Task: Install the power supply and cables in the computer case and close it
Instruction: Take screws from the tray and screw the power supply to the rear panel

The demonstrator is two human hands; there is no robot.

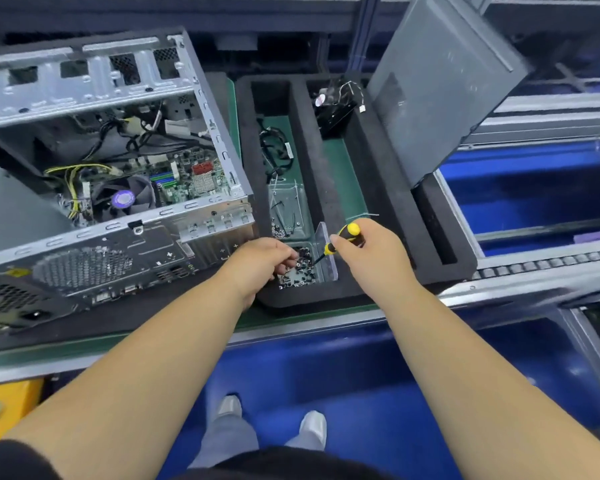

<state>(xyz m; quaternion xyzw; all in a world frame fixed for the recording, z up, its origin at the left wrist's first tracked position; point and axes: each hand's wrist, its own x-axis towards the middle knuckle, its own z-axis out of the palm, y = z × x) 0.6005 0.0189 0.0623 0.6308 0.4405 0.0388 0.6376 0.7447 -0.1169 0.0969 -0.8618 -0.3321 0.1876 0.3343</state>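
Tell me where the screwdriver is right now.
In the head view, the right hand grips the yellow-and-black screwdriver, tip angled down into the screw bin of the black foam tray, right of the computer case.

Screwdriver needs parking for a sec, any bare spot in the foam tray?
Right compartment's green floor, between the black fan and the right hand, looks bare. Left compartment is crowded: cable bundle, clear bag, then the screw bin, where the left hand and screwdriver tip are.

factory assembly line | roller conveyor point(548, 263) | foam parts tray point(326, 296)
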